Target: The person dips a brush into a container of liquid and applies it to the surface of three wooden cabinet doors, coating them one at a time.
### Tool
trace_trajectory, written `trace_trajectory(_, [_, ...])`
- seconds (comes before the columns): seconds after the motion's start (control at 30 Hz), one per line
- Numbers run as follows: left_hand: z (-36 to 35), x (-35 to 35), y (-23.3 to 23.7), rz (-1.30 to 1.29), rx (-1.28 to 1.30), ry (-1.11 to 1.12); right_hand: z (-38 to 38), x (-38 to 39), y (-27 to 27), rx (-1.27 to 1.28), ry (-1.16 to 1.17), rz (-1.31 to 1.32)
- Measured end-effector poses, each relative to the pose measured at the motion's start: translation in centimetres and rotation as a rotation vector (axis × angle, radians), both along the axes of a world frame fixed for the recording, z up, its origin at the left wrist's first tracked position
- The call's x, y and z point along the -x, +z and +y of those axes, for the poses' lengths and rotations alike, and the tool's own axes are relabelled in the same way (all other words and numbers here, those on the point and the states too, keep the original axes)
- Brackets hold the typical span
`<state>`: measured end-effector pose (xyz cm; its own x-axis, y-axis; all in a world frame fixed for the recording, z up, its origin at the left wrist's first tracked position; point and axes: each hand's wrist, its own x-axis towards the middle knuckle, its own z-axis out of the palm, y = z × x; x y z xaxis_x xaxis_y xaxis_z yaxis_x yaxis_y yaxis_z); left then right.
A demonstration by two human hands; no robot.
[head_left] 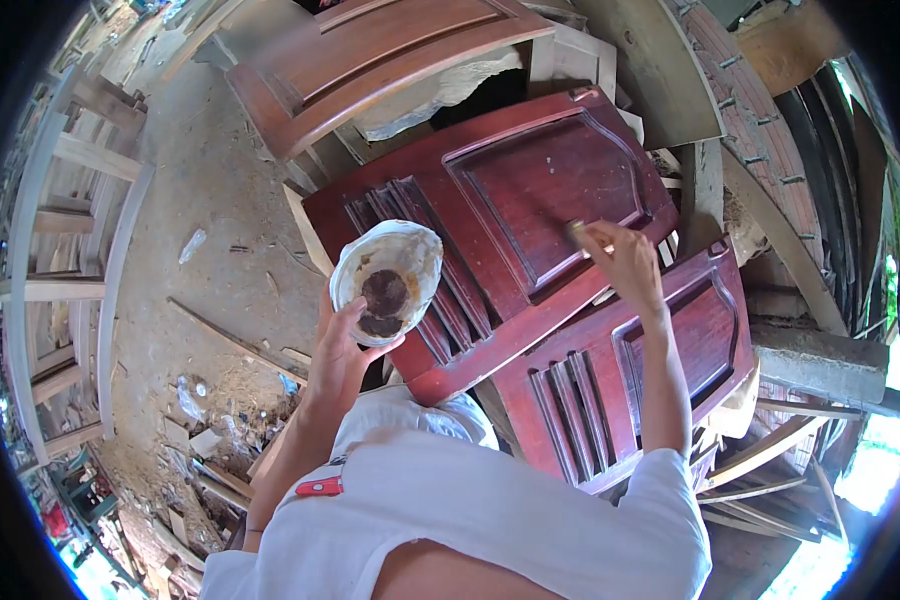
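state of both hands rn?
Left hand: closed, holding the white bowl by its side.
Right hand: closed, pinching a small piece, too small to identify.

A brown-stained white bowl (417, 250) tilts near 2 glossy red-brown panels (550, 190).

Person (500, 490) before me, arms (667, 390) extended forward.
Left hand (336, 338) curled, thumb (350, 314) uppermost; right hand (630, 265) farther out, fingers (600, 232) pinched.

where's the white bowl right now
In the head view, the white bowl with dark brown residue is just left of centre, held in the left hand, the upper glossy dark-red wooden panel behind it.
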<state>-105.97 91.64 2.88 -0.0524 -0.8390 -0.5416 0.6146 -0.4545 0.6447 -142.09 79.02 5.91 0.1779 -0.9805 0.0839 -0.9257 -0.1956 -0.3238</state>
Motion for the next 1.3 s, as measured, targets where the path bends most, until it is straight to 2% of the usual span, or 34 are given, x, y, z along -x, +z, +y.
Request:
trace_trajectory(0.07, [0.1, -0.1, -0.4, 0.014, -0.001, -0.008, 0.8, -1.1, 1.2, -0.279, 0.031, -0.299])
trace_trajectory(0.1, [-0.1, 0.2, -0.2, 0.016, -0.004, -0.018, 0.7, -0.8, 0.9, -0.28, 0.02, -0.299])
trace_trajectory(0.17, [-0.4, 0.6, 0.4, -0.001, 0.0, -0.024, 0.0, 0.1, -0.9, -0.559, -0.009, -0.894])
trace_trajectory(0.23, [-0.8, 1.1, 0.6, 0.001, 0.01, -0.033, -0.9, 2.4, -2.8, -0.512, -0.04, -0.864])
trace_trajectory(0.3, [-1.0, 1.3, 0.7, 0.003, 0.022, -0.039, -2.6, 6.1, -4.6, -0.385, -0.236, -0.915])
trace_trajectory(0.37, [-1.1, 1.3, 0.4, 0.013, 0.049, -0.044, -4.6, 10.3, -5.6, -0.132, -0.337, -0.651])
trace_trajectory(0.4, [-1.1, 1.3, 0.4, 0.011, 0.053, -0.046, -5.0, 10.3, -5.0, -0.129, -0.337, -0.654])
trace_trajectory(0.47, [-1.1, 1.4, 0.3, -0.002, 0.066, -0.058, -5.4, 10.5, -2.9, 0.22, -0.369, -0.1])
trace_trajectory(0.57, [-1.0, 1.3, -0.4, -0.023, 0.04, -0.056, -6.0, 10.9, -4.6, 0.159, -0.36, 0.032])
trace_trajectory(0.63, [-1.0, 1.3, -0.4, -0.022, 0.031, -0.043, -5.5, 8.2, -5.2, 0.251, -0.137, -0.121])
trace_trajectory(0.77, [-1.6, 1.7, 0.3, -0.035, -0.011, -0.04, -3.0, 0.7, -2.3, 0.127, 0.019, -0.27])
trace_trajectory(0.8, [-1.8, 1.8, 0.1, -0.034, -0.01, -0.051, -2.7, -0.4, -1.8, -0.009, -0.02, -0.434])
trace_trajectory(0.83, [-1.9, 1.7, -0.1, -0.008, -0.002, -0.075, -2.8, -0.6, -2.1, -0.004, -0.03, -0.434])
trace_trajectory(0.9, [-2.4, 1.9, -0.1, 0.015, 0.01, -0.103, -3.6, -0.8, -2.6, -0.13, 0.028, -0.638])
trace_trajectory(0.97, [-2.6, 2.2, 0.4, 0.019, 0.053, -0.118, -4.9, 0.0, -3.1, -0.119, 0.039, -0.653])
trace_trajectory(1.03, [-2.7, 2.3, 0.4, 0.017, 0.052, -0.104, -7.0, 2.9, -5.4, -0.14, -0.066, -0.686])
trace_trajectory(1.1, [-2.5, 2.2, 0.1, 0.021, 0.053, -0.083, -9.2, 6.6, -6.7, -0.015, -0.114, -0.605])
trace_trajectory(1.17, [-2.2, 2.0, 0.0, -0.041, 0.038, -0.045, -10.8, 9.4, -6.2, 0.061, -0.264, -0.413])
trace_trajectory(1.23, [-2.1, 1.7, 0.1, -0.046, 0.035, -0.041, -11.6, 10.3, -4.6, 0.183, -0.401, -0.06])
trace_trajectory(1.3, [-2.0, 1.6, 0.2, -0.048, 0.034, -0.049, -12.3, 10.6, -4.6, 0.2, -0.437, -0.046])
